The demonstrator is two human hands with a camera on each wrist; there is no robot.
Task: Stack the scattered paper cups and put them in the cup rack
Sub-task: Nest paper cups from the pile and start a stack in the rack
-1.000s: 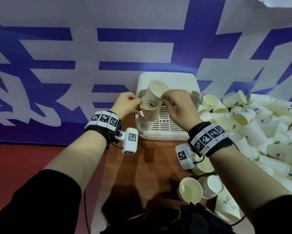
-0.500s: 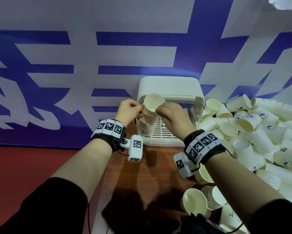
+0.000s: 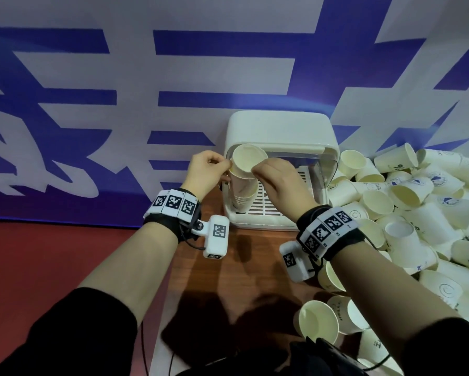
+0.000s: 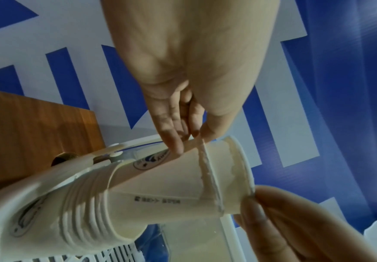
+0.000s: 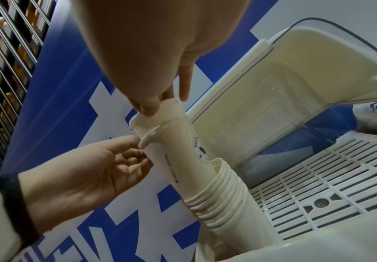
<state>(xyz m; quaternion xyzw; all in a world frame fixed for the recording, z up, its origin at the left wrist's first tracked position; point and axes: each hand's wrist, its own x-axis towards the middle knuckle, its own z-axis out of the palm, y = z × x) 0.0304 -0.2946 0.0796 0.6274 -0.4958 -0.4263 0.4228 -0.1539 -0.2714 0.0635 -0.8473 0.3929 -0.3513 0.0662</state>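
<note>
A white cup rack [image 3: 282, 128] with a slotted floor [image 5: 331, 170] stands at the table's back edge. A nested stack of paper cups [image 3: 241, 198] leans in its left side. Two more nested cups [image 3: 248, 161] sit partly inside the stack's top [image 5: 218, 195]. My left hand [image 3: 225, 166] pinches the lower cup's rim [image 5: 148, 139] from the left. My right hand [image 3: 256, 169] pinches the upper cup's rim [image 5: 153, 106] from the right, with its thumb [image 4: 270, 211] on the outside.
A large heap of loose paper cups [image 3: 417, 202] covers the right of the wooden table [image 3: 241, 267]. More cups [image 3: 320, 321] lie near the front under my right forearm. A blue and white banner [image 3: 146, 104] rises behind the rack. Red floor [image 3: 51, 267] lies left.
Both hands have lowered the held cups from above the rack down into the stack standing in the rack's left side. The cups have turned more upright.
</note>
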